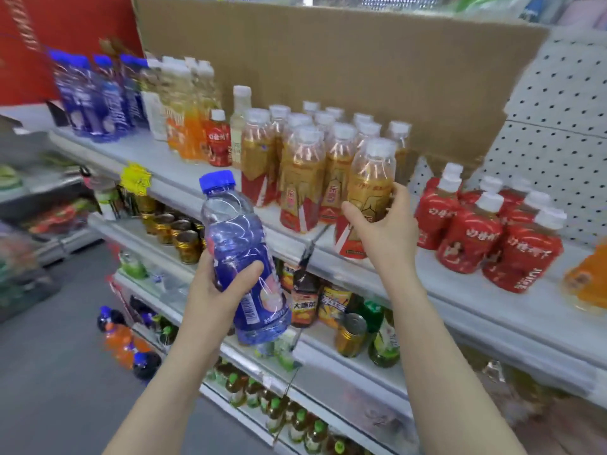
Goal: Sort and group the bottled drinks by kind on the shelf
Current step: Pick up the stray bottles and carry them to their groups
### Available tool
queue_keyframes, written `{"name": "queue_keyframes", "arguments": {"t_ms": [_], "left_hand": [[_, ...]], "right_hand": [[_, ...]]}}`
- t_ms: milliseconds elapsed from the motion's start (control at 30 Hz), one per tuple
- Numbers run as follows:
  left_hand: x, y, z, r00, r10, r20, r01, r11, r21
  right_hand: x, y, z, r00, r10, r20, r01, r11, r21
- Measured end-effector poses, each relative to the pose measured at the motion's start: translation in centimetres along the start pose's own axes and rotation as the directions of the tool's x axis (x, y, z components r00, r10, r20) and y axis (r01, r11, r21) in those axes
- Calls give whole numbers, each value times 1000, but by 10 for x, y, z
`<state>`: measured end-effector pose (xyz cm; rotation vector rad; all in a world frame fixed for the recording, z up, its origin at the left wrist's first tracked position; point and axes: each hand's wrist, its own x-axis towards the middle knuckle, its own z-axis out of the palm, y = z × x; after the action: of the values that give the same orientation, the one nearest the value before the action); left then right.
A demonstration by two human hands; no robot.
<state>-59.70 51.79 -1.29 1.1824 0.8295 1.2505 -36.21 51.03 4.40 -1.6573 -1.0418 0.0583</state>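
Bottled drinks (328, 149) crowd the shelf (427, 277): gold-label bottles (302, 178) in the middle, red ones (473, 238) to their right, blurred blue ones (95, 103) far left. The left hand (213, 290) grips a blue-capped bottle (243, 257) in front of the shelf. The right hand (381, 224) grips a gold bottle (371, 182), seemingly standing at the shelf edge.

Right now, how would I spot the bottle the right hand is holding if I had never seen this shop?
Find the brown cardboard sheet behind the top drinks shelf; before it stands a cluster of gold-labelled, white-capped bottles. The held bottle is at the cluster's front right corner, nearest the red bottles, and alone has the right hand wrapped round it.
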Motion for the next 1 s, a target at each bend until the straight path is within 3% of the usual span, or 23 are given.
{"name": "queue_keyframes", "arguments": {"t_ms": [333, 567, 667, 733, 800, 900, 1000], "left_hand": [[53, -2, -28, 971, -33, 236, 16, 997, 76], [52, 0, 6, 943, -74, 325, 45, 994, 96], [46, 1, 31, 925, -60, 374, 32, 996, 79], [41, -1, 51, 912, -54, 407, 36, 998, 52], [37, -5, 74, 887, -50, 458, 51, 999, 9], [29, -12, 116, 858, -25, 512, 42, 999, -21], [19, -15, 156, 841, -20, 540, 54, 997, -48]], "right_hand": [[21, 10, 48, 990, 50, -135, -77, 977, -199], [16, 7, 24, 995, 91, -33, -96, 967, -236], [-2, 13, -27, 956, -24, -292, -51, 968, -246], [-14, 28, -71, 833, -156, -531, -23, 949, -314], [-18, 50, -120, 708, -182, -682, -91, 934, -344], [-8, 88, -192, 648, -58, -760, -278, 911, -306], [16, 118, -239, 685, 179, -706, -428, 883, -192]]}}
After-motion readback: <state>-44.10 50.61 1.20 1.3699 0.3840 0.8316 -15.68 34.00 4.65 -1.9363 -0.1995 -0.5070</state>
